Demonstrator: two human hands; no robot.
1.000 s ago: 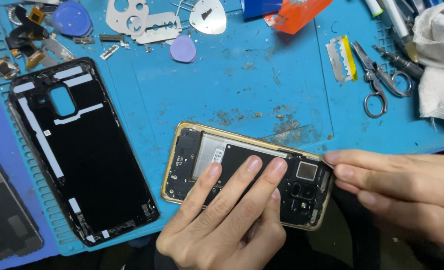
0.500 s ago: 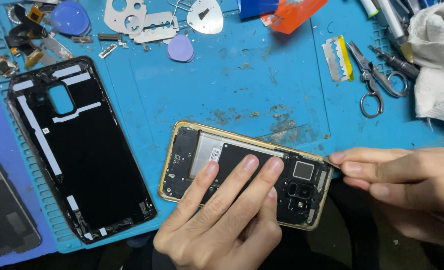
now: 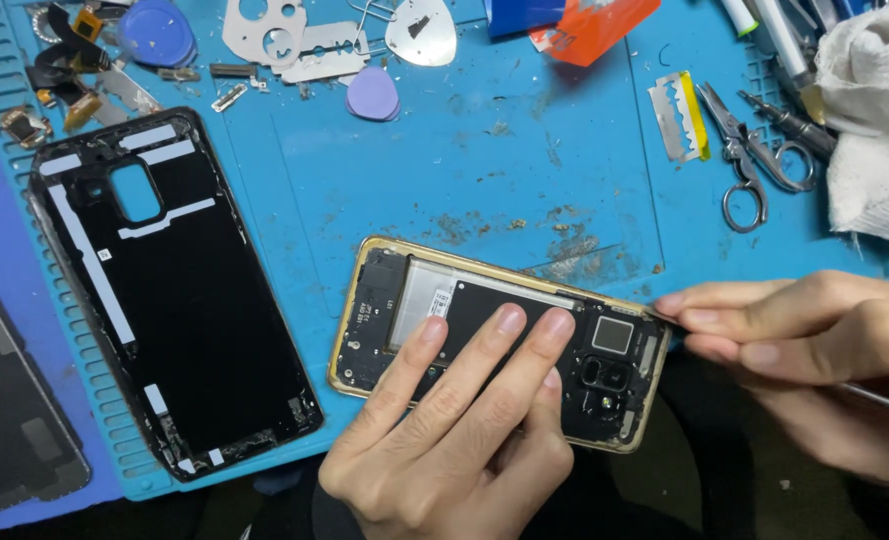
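Fingers (image 3: 494, 345) of the left hand (image 3: 454, 440) are pressed flat on the opened phone (image 3: 404, 300); the right hand (image 3: 814, 365) is pinched on a thin tool (image 3: 879, 398), its tip hidden at the frame edge. Beyond, a scuffed blue mat (image 3: 484, 170) is seen, its tools cut off.

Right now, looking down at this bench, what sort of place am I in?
Most likely a phone repair bench: an opened gold-framed phone lies on a blue repair mat, its detached black back cover beside it, with plastic picks and small scissors nearby.
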